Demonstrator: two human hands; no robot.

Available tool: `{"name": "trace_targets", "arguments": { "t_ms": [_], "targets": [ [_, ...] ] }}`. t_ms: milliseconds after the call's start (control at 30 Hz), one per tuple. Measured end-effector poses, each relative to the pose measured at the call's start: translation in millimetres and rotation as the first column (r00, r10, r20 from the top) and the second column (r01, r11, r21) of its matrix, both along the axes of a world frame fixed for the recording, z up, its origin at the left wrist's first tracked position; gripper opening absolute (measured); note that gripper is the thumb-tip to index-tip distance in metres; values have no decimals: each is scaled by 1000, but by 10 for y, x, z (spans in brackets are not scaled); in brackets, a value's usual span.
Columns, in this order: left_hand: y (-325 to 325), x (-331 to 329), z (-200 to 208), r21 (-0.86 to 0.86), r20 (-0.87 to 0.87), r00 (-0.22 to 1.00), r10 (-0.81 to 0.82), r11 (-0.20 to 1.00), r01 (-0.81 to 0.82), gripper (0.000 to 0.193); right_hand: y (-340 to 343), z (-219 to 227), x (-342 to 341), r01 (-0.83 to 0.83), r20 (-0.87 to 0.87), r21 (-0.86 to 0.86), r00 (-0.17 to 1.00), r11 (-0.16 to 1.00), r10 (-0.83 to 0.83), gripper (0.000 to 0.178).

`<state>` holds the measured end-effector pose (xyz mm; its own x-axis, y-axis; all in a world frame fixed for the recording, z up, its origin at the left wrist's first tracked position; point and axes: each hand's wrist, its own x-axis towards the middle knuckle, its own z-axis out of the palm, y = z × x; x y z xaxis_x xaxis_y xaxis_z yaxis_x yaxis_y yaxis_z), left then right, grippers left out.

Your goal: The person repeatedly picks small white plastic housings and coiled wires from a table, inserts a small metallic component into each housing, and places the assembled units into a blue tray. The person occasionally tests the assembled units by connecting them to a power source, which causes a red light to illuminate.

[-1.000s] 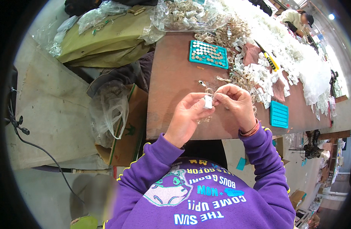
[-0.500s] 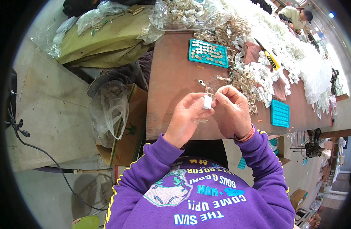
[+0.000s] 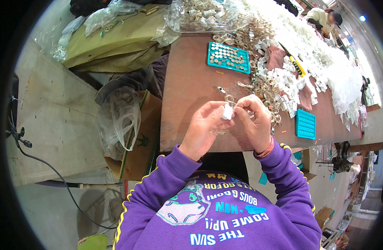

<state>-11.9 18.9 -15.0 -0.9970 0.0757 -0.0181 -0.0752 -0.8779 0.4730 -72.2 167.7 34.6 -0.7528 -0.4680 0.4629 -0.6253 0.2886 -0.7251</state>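
Observation:
My left hand (image 3: pixel 205 130) pinches a small white box-shaped piece (image 3: pixel 227 111) between thumb and fingers, above the near part of the brown tabletop. A thin clear cord (image 3: pixel 229 99) with a small dark-and-white end loops up from this piece toward the far side. Close against its right side, my right hand (image 3: pixel 256 121) has thumb and forefinger pressed together. What lies between those fingertips is too small to make out. Farther off, a teal tray (image 3: pixel 211 63) holds rows of small round silvery discs.
A large heap of white pieces and clear cords (image 3: pixel 283 79) covers the table's right and far side. Yellow-and-black cutters (image 3: pixel 297 66) lie on it. A second teal tray (image 3: pixel 305 124) sits at right. Left of the table stands a cardboard box (image 3: pixel 142 143) with a plastic bag.
My right hand has shifted slightly, its fingers closing in beside the white piece. The left hand keeps its hold almost unmoved.

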Motion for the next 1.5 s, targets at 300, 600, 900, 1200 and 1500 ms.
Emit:
{"name": "trace_targets", "arguments": {
  "t_ms": [300,600,900,1200,1500],
  "targets": [
    [25,6,2,-143,-2,1000,15,990,-15,25,45,138,-24,-130,-126,114,981,985,144,10],
    [27,16,20,-160,-2,999,35,986,-35,26,51,30,23,-64,8,-34,998,997,64,13],
    [22,15,16,-128,17,999,40,991,-38,25,29,65,33,-66,-137,53,988,996,73,13],
    [33,11,49,-119,27,999,34,992,-31,24,11,72,38,-62,-126,70,989,996,71,11],
    [41,33,4,-145,11,999,35,989,-33,22,22,97,39,-113,-110,102,986,988,124,9]
  ]
}}
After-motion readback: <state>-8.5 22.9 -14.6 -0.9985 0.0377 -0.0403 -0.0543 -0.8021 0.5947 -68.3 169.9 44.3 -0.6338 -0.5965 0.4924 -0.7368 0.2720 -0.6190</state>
